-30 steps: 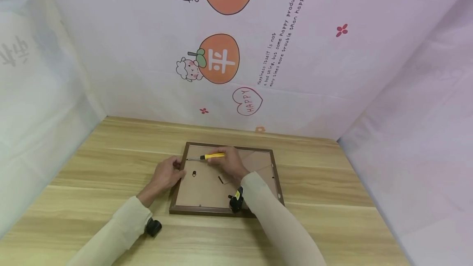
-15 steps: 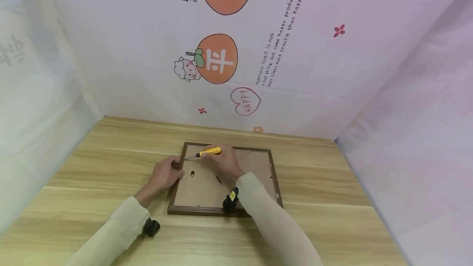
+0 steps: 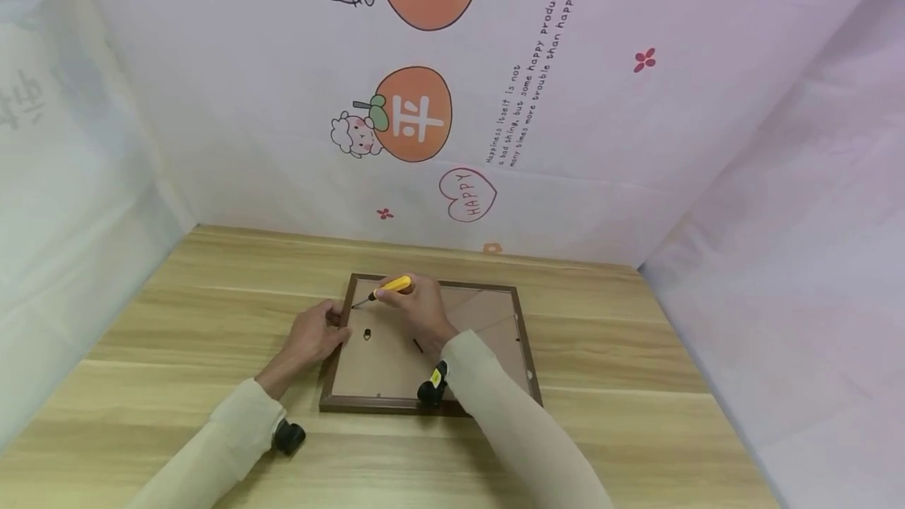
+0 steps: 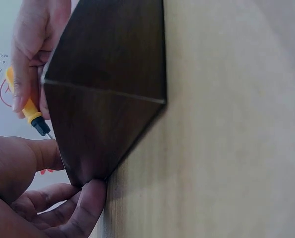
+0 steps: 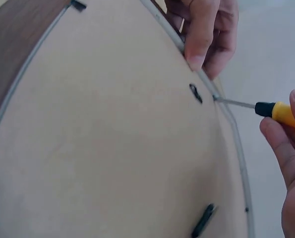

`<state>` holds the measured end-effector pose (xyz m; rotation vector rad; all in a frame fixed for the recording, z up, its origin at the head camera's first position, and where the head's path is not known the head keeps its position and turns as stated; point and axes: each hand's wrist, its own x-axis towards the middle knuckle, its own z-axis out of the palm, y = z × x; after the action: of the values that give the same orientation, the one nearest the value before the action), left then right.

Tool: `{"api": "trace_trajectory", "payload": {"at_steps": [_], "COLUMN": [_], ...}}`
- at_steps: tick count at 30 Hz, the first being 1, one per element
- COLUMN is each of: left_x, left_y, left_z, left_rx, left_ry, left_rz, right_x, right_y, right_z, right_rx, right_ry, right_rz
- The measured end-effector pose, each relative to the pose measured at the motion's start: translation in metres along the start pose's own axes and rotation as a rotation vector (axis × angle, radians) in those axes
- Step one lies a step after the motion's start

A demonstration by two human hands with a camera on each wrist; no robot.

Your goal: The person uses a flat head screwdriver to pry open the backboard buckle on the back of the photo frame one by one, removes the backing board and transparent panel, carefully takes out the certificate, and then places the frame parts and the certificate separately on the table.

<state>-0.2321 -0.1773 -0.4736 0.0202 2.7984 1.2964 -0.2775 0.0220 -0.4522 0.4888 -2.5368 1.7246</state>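
A brown picture frame (image 3: 382,401) lies face down on the wooden table, its beige backing board (image 3: 382,368) upward. At its left edge my left hand (image 3: 316,331) grips the rim, thumb on top and fingers at the outer side. My right hand (image 3: 422,309) holds a yellow-handled screwdriver (image 3: 393,284) over the board's upper left part. In the right wrist view the screwdriver (image 5: 286,115) has its tip at a small dark tab (image 5: 215,98) on the inner edge of the rim. A small black hanging loop (image 3: 367,334) sits on the board near my left thumb.
A dark slot-like piece (image 3: 418,346) shows on the board beside my right wrist. More small tabs line the inner rim, one at the right side (image 3: 518,339). Printed white cloth (image 3: 566,210) encloses the wooden table (image 3: 601,352) at the back and sides.
My right hand has shifted slightly left, and the screwdriver has tilted from nearly flat to steeper, its handle raised. The tip stays near the left rim. My left hand keeps its grip.
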Motion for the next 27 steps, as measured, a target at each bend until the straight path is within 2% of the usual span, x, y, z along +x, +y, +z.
{"api": "trace_trajectory", "payload": {"at_steps": [3,8,14,16,20,27], "left_x": [-0.001,-0.002,-0.002,-0.002,-0.001,-0.002], "left_y": [0.000,0.000,0.001,0.001,0.001,0.001], "left_z": [0.000,0.000,0.000,0.000,0.001,0.001], "left_rx": [0.012,0.022,0.023,0.026,0.023,0.020], "left_ry": [0.001,0.000,-0.001,0.000,-0.008,-0.005], "left_rz": [0.007,0.013,0.006,0.012,0.021,0.003], "right_x": [0.002,0.001,0.000,-0.001,-0.002,-0.006], "right_y": [-0.005,-0.021,-0.034,-0.031,-0.015,0.016], "right_z": [0.004,0.011,0.015,0.013,0.007,0.001], "right_rx": [-0.046,-0.107,-0.174,-0.134,0.056,0.398], "right_ry": [-0.002,-0.019,-0.013,-0.010,0.018,0.019], "right_rz": [-0.021,0.024,0.007,0.020,0.079,0.262]}}
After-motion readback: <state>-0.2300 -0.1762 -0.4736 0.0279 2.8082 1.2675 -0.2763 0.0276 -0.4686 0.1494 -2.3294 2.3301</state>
